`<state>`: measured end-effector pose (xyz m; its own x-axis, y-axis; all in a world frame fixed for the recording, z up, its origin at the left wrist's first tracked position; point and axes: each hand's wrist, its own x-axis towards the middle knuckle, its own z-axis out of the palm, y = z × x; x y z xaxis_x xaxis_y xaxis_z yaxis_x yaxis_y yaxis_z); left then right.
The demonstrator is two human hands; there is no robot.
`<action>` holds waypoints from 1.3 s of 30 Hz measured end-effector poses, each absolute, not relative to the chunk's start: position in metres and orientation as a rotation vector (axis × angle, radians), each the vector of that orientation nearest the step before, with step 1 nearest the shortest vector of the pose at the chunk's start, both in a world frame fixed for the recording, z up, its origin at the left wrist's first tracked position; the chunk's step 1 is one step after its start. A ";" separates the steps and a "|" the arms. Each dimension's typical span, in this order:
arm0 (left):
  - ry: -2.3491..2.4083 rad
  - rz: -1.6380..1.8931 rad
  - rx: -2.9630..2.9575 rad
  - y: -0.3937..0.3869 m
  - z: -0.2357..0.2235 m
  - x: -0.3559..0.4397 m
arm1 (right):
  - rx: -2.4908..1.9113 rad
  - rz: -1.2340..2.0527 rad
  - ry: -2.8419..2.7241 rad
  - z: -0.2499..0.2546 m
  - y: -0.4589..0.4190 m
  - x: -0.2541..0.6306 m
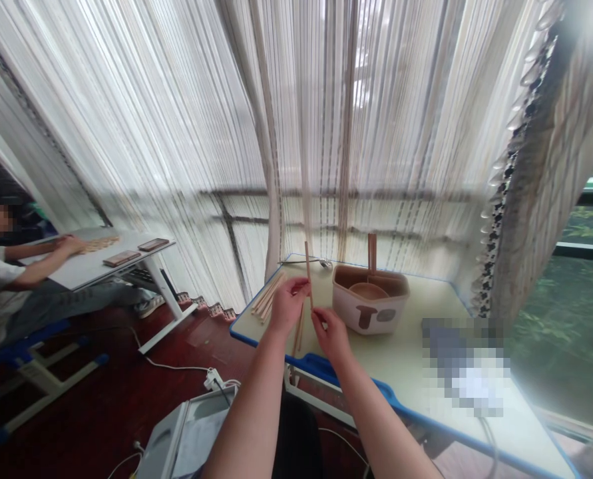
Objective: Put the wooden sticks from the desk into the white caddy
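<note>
Near the left part of the desk, my left hand (287, 305) pinches a thin wooden chopstick (307, 266) that stands almost upright. At its lower end, my right hand (332, 334) has its fingers closed around the tip. A loose bundle of chopsticks (267, 299) lies left of my left hand. Two more chopsticks (297, 336) rest on the desk below my hands. Right of them stands a white and brown bin (371, 309), with a brown round bowl (369, 291) and several upright chopsticks (372, 253) in it.
Behind the bin lies a metal ladle (325, 263) on the blue-edged desk (406, 359). A blurred grey and white object (466, 366) sits at the right. On the left, another person (6, 279) works at a second table (66, 273). A power strip (213, 379) and cords are below.
</note>
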<state>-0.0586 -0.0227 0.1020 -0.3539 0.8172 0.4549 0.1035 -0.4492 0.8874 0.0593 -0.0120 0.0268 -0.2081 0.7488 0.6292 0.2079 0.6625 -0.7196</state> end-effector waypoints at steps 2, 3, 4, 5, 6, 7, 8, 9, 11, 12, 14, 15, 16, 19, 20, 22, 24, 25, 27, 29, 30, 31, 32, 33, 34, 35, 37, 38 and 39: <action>1.245 1.847 1.366 -0.024 0.103 -0.058 | -0.782 0.613 -1.743 0.027 -0.013 0.059; 1.249 1.841 1.372 -0.025 0.104 -0.057 | -0.779 0.621 -1.737 0.027 -0.013 0.059; 1.250 1.835 1.382 -0.025 0.105 -0.056 | -0.772 0.630 -1.727 0.027 -0.012 0.058; 1.250 1.828 1.395 -0.027 0.107 -0.056 | -0.762 0.639 -1.714 0.028 -0.012 0.058; 1.250 1.818 1.415 -0.028 0.110 -0.055 | -0.751 0.646 -1.701 0.029 -0.011 0.058; 1.250 1.807 1.440 -0.029 0.113 -0.054 | -0.740 0.650 -1.692 0.032 -0.010 0.058; 1.249 1.800 1.465 -0.030 0.118 -0.053 | -0.731 0.648 -1.688 0.036 -0.009 0.059; 1.245 1.797 1.491 -0.030 0.123 -0.052 | -0.724 0.641 -1.690 0.040 -0.008 0.061; 1.230 1.807 1.537 -0.029 0.136 -0.048 | -0.715 0.625 -1.706 0.051 -0.008 0.068; 1.216 1.809 1.561 -0.027 0.143 -0.044 | -0.715 0.626 -1.713 0.056 -0.009 0.073; 1.172 1.766 1.621 -0.020 0.158 -0.032 | -0.733 0.658 -1.710 0.064 -0.013 0.087; 1.140 1.705 1.661 -0.015 0.164 -0.025 | -0.752 0.689 -1.696 0.067 -0.016 0.096; 1.100 1.630 1.688 -0.011 0.170 -0.017 | -0.777 0.723 -1.677 0.070 -0.018 0.105; 0.958 1.511 1.630 -0.001 0.182 0.012 | -0.862 0.816 -1.606 0.081 -0.024 0.138; 0.912 1.507 1.594 0.001 0.184 0.022 | -0.885 0.826 -1.591 0.086 -0.025 0.150; 0.840 1.546 1.542 0.004 0.188 0.041 | -0.929 0.783 -1.599 0.099 -0.024 0.172; 0.815 1.636 1.530 0.007 0.192 0.058 | -0.980 0.664 -1.661 0.114 -0.020 0.191; 0.814 1.684 1.536 0.010 0.195 0.066 | -0.990 0.606 -1.682 0.121 -0.015 0.199; 0.818 1.755 1.571 0.018 0.203 0.077 | -0.967 0.530 -1.718 0.134 -0.001 0.209; 0.810 1.786 1.628 0.029 0.213 0.084 | -0.948 0.471 -1.727 0.143 0.017 0.215; 0.806 1.790 1.662 0.035 0.218 0.087 | -0.952 0.438 -1.725 0.146 0.026 0.216; 0.807 1.791 1.696 0.042 0.223 0.088 | -0.963 0.404 -1.721 0.150 0.036 0.216; 0.814 1.789 1.729 0.048 0.227 0.088 | -0.976 0.374 -1.717 0.152 0.045 0.216; 0.827 1.782 1.759 0.053 0.229 0.088 | -0.987 0.348 -1.717 0.155 0.052 0.215; 0.844 1.781 1.783 0.059 0.231 0.087 | -0.995 0.324 -1.720 0.157 0.059 0.213; 0.862 1.784 1.798 0.064 0.231 0.086 | -1.001 0.304 -1.728 0.158 0.065 0.212; 0.905 1.803 1.812 0.071 0.229 0.083 | -1.011 0.270 -1.749 0.158 0.074 0.209; 0.932 1.811 1.819 0.074 0.227 0.082 | -1.015 0.254 -1.764 0.158 0.078 0.209; 0.963 1.817 1.831 0.077 0.224 0.080 | -1.019 0.242 -1.780 0.156 0.081 0.209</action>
